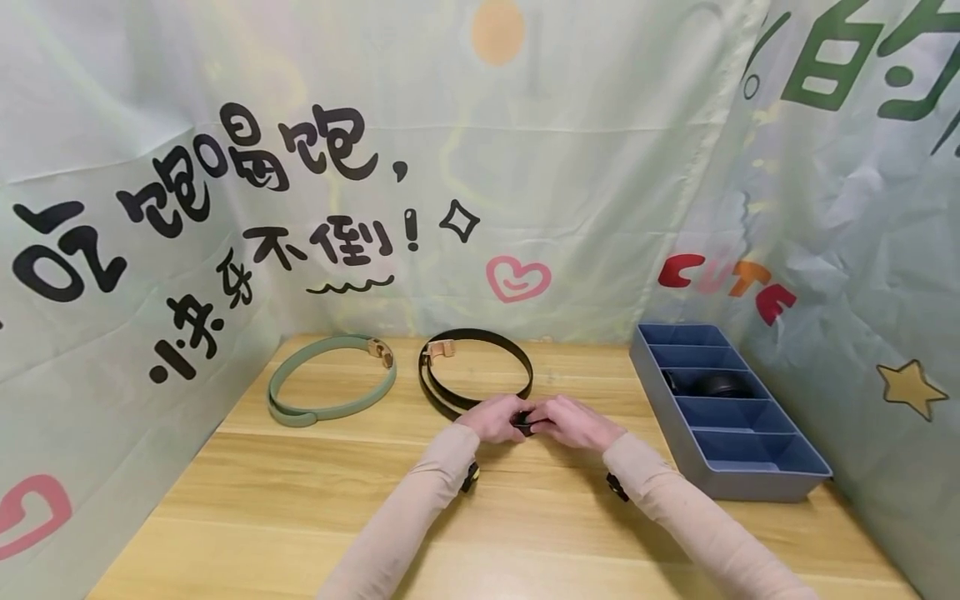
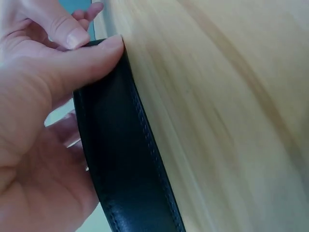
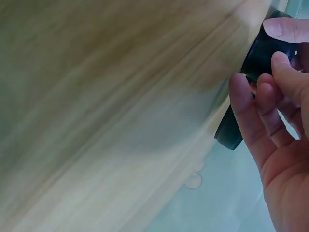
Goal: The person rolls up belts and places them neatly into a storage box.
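Observation:
A black leather belt [image 1: 480,333] with a rose-gold buckle [image 1: 441,349] lies in a loop on the table. Its near end is between my two hands, where it looks curled over. My left hand [image 1: 497,418] pinches the strap, thumb on one face and fingers behind, as the left wrist view shows on the stitched black strap [image 2: 120,159]. From the other side my right hand [image 1: 576,422] pinches the curled part of the belt [image 3: 260,55] between thumb and fingers. The hands nearly touch in the head view, covering much of that end.
A green belt [image 1: 333,412] lies looped on the wooden table [image 1: 315,508] at the left. To the right stands a blue-grey divided box [image 1: 750,487], with a rolled black belt [image 1: 722,384] in a middle compartment. Printed cloth [image 1: 585,208] hangs behind and at the sides.

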